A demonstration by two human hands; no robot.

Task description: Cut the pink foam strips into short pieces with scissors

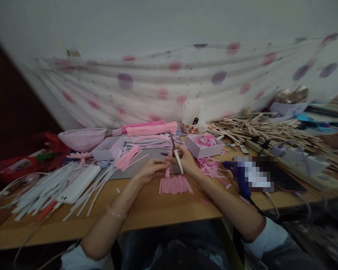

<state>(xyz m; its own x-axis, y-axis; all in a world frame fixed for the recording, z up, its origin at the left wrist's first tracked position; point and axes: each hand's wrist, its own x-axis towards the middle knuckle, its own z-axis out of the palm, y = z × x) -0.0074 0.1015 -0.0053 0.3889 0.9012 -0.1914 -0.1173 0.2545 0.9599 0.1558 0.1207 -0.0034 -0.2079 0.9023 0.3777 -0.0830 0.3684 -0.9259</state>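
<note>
Pale cloth sleeves (271,237) behind them, our left grip (153,168) pinches a narrow pink strip (167,173) while our right grip (186,160) clamps white-handled metal scissors (178,161).

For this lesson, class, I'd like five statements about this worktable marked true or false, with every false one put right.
1. The right hand holds a white-handled cutting tool. True.
2. The row of short pink strips lies inside a box. False: it lies on the wooden table, nearer the person than the hands.
3. A white box with pink and white pieces stands beyond the hands, to their right. True.
4. The left hand rests on a white bowl. False: it appears to pinch a pink strip, close to the right hand.
5. Bundled pink stems lie beyond the hands. True.
</note>
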